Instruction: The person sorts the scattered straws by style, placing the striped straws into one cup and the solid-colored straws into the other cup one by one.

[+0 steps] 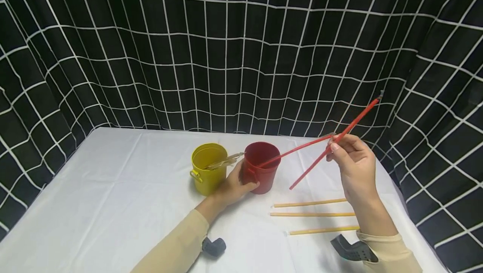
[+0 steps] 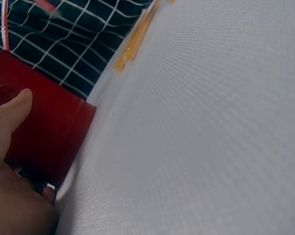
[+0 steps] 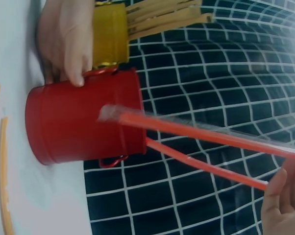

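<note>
My left hand holds a small red metal bucket upright on the table, with the thumb across its near side. One thin red stick leans inside that bucket and sticks out to the right. To the right and higher up, my right hand pinches another red stick between thumb and fingers. A clear wrapper shows around this stick in the right wrist view. It slants, its lower end pointing down and left, in the air right of the bucket. The upper end of the leaning stick overlaps my right fingertips in the head view.
Left of the red bucket stands a yellow bucket with several pale tan sticks in it. Three yellow-orange sticks lie on the white cloth below the right hand. A black curtain with a white grid surrounds the table.
</note>
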`<state>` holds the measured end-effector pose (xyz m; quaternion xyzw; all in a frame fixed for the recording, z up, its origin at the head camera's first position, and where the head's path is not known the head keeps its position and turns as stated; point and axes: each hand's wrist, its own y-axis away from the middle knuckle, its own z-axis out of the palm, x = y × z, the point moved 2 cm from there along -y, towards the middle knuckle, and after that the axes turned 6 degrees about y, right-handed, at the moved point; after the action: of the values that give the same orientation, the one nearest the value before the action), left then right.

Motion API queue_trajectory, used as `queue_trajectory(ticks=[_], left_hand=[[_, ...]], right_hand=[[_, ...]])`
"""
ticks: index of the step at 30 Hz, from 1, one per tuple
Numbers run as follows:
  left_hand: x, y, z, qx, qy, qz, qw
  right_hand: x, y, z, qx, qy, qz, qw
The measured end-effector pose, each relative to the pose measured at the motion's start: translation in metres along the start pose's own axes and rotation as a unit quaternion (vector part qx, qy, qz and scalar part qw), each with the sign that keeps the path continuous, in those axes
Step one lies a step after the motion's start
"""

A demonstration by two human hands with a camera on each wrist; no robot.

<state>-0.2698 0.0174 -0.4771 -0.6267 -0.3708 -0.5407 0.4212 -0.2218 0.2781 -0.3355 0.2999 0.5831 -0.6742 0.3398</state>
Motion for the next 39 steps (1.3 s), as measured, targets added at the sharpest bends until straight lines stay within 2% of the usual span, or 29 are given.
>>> queue_trajectory(ticks=[3,7,11,19,25,29,34,39], left_hand=[[0.001,0.000,0.000,0.003,-0.006,-0.005,1.0000],[0.002,0.000,0.000,0.002,-0.008,-0.011,0.9999],[0.003,0.000,0.001,0.003,-0.006,-0.011,0.9999],[0.001,0.001,0.001,0.008,-0.005,-0.020,0.9998],[0.002,-0.001,0.001,0.004,-0.001,-0.001,1.0000],[0.002,-0.001,0.001,0.003,0.003,-0.002,1.0000],[0.003,0.000,0.001,0.006,0.006,-0.007,0.9999],[0.001,0.000,0.001,0.004,0.008,-0.015,0.9998]], right_hand=[[-0.003,-0.001,-0.001,0.031,-0.054,-0.005,0.998],[-0.003,-0.002,-0.002,0.071,-0.084,-0.015,0.994],[-0.001,-0.003,0.000,0.083,-0.075,-0.013,0.994],[0.014,0.002,0.006,0.097,0.020,0.043,0.994],[0.029,0.003,0.012,0.076,0.075,0.066,0.992],[0.036,0.004,0.013,0.049,0.091,0.080,0.991],[0.045,0.008,0.011,0.018,0.133,0.107,0.985],[0.050,0.008,0.012,-0.009,0.157,0.110,0.981]])
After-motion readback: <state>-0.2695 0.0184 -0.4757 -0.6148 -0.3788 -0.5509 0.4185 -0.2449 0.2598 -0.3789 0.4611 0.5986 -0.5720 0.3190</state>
